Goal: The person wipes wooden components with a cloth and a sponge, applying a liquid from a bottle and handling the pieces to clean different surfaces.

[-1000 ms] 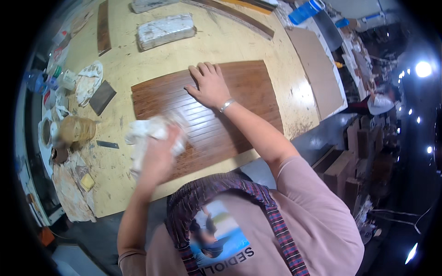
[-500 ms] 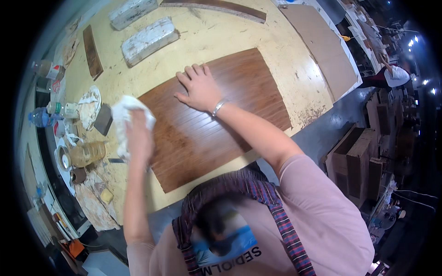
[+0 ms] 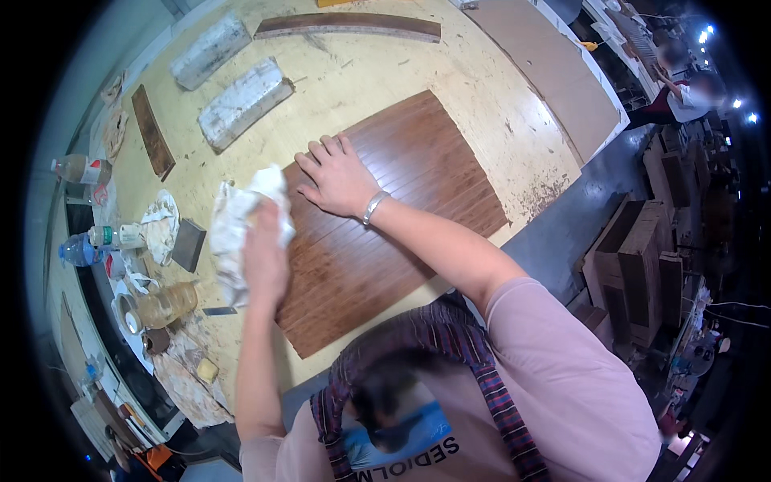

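Note:
A brown wooden panel (image 3: 401,193) with a glossy, grooved face lies flat on the pale yellow table (image 3: 337,76). My right hand (image 3: 341,178) rests palm down on its far left part, fingers spread, a silver bracelet at the wrist. Along the panel's left edge, my left hand (image 3: 265,249) presses a crumpled white cloth (image 3: 233,217); some of the fingers are hidden by the hand and cloth. Left of the cloth sits a dark grey block (image 3: 189,245).
Two plastic-wrapped blocks (image 3: 245,103) and a curved wooden strip (image 3: 345,26) lie at the far side. Bottles, a yellowish jar (image 3: 165,307) and stained rags (image 3: 189,377) crowd the left edge. Brown cardboard (image 3: 538,72) covers the far right. Another person (image 3: 691,100) stands beyond.
My left hand and the cloth have shifted slightly right against the panel's left edge, and the cloth has bunched differently. My right hand stays on the panel. The whole view has shifted a little.

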Action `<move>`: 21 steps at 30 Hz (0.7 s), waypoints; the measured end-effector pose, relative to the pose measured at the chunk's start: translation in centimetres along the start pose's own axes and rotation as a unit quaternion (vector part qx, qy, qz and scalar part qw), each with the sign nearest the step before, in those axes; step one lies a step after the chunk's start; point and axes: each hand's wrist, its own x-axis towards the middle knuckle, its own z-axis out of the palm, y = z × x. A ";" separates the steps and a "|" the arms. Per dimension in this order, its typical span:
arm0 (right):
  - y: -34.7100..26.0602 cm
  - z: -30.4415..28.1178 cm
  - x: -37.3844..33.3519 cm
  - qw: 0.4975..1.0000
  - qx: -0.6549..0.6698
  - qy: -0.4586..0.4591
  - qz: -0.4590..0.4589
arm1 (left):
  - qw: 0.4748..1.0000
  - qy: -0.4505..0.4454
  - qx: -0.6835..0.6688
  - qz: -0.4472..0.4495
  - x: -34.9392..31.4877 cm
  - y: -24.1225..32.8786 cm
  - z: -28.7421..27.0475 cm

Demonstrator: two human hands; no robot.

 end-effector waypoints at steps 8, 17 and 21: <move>0.0 0.4 -0.1 1.000 -0.010 -0.011 0.008 | 0.957 -0.042 0.206 0.199 -4.5 0.3 5.0; 13.0 -6.9 0.5 0.992 -0.004 0.048 0.118 | 0.974 0.027 0.225 0.018 -1.6 -4.6 0.5; 22.5 -5.7 -1.5 0.936 0.321 -0.017 0.146 | 0.976 0.034 0.211 0.052 2.4 1.8 5.8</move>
